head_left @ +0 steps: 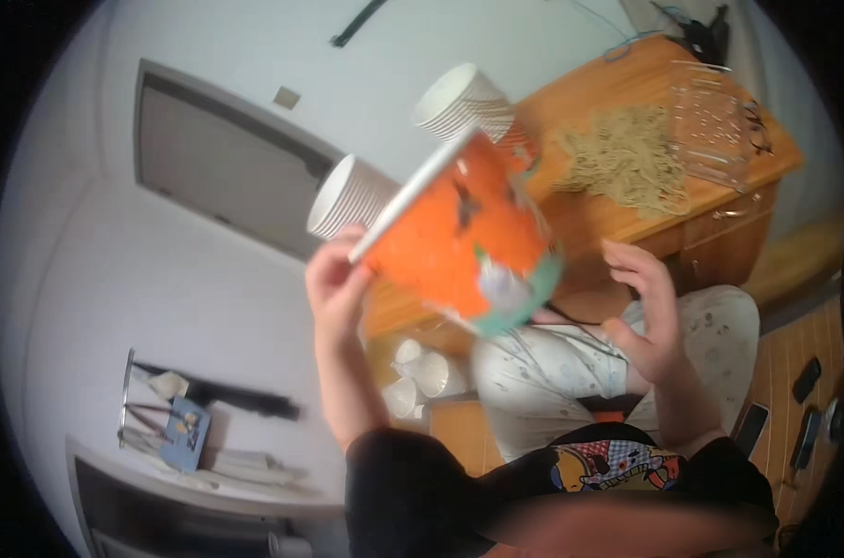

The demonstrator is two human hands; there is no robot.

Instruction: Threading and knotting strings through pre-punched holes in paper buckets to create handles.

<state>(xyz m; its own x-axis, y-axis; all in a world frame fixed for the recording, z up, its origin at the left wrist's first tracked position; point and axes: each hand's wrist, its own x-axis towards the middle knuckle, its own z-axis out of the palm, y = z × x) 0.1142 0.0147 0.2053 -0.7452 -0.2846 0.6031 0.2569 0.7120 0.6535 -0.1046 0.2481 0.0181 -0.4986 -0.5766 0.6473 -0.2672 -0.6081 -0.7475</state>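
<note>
My left hand (336,279) holds an orange paper cup (459,237) by its white rim, raised in front of the camera and tilted, its base toward the lower right. My right hand (647,312) is open beside the cup's base, fingers spread, touching nothing. Behind the cup stand two stacks of white paper cups (352,195), the second stack (464,102) on the wooden desk (608,219). A heap of tan strands (626,158) lies on the desk top.
A clear plastic rack (715,126) sits at the desk's right end. More white cups (422,377) lie below the desk near my knees. Several phones (803,409) rest on the wooden floor at right. A white shelf (199,474) with tools is at lower left.
</note>
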